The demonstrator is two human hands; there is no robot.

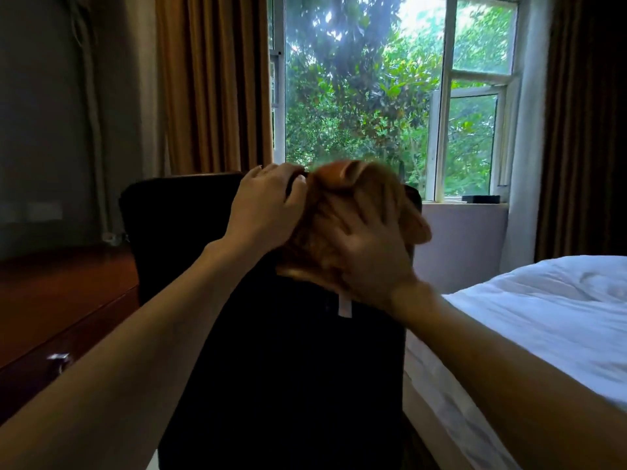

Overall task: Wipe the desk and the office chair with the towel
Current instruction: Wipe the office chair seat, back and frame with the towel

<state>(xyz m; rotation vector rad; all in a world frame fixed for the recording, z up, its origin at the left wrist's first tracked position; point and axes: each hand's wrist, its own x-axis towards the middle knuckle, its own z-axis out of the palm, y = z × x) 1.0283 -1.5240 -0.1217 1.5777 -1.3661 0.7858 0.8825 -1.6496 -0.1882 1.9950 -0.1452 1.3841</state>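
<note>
I see the left hand [268,203] clenched atop the chair [271,361]; the right hand [371,254] (blurred) presses the towel [314,228] there, fingers spread.

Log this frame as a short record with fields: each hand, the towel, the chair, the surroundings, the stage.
left hand: fingers curled over the top edge of the office chair back
right hand: flat, fingers spread, pressing the towel; blurred
towel: orange, bunched over the chair's top edge
desk: wooden, left of chair, untouched
bed: white, right of chair
stage: wiping chair back
</note>
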